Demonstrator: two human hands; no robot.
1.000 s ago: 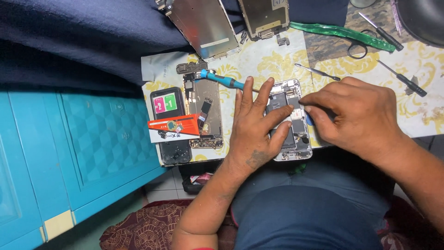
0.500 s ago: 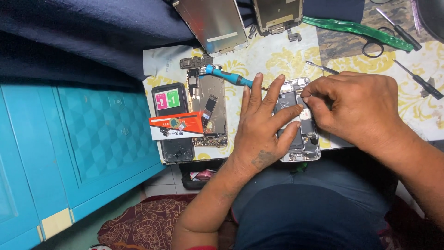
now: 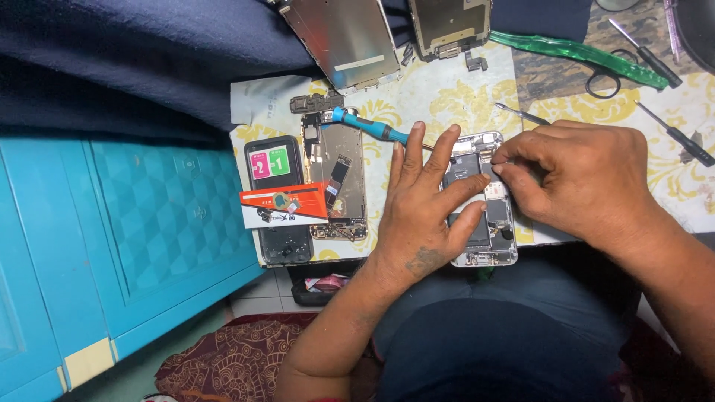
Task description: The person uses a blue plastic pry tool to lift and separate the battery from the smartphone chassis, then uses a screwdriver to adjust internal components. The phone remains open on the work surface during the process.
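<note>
Nearest the camera, over the person's lap, the left hand (image 3: 428,205) lies flat with fingers spread on an opened phone (image 3: 480,201), pressing it onto the surface (image 3: 447,93), which wears a cloth of white with yellow flowers. That hand grips nothing; it only pins the phone down. Just beside it, the right hand (image 3: 577,182) has its fingertips pinched together at the phone's upper right edge; whether something small sits between them cannot be told. The phone lies at the near edge of the surface, its back shell silver and its inner parts showing between the fingers.

Left of the left hand lies a bare metal phone frame (image 3: 337,179), and beside that a black phone (image 3: 277,201) with a pink and green sticker; an orange and white card (image 3: 283,205) rests across both. A blue-handled screwdriver (image 3: 369,125) lies just beyond the left fingertips.

Farther off, two screen panels (image 3: 350,37) lie face down near the far edge, with a green strip (image 3: 577,50), black scissors (image 3: 603,80) and dark screwdrivers (image 3: 678,138) to the right. A turquoise cabinet (image 3: 112,246) stands at the left.
</note>
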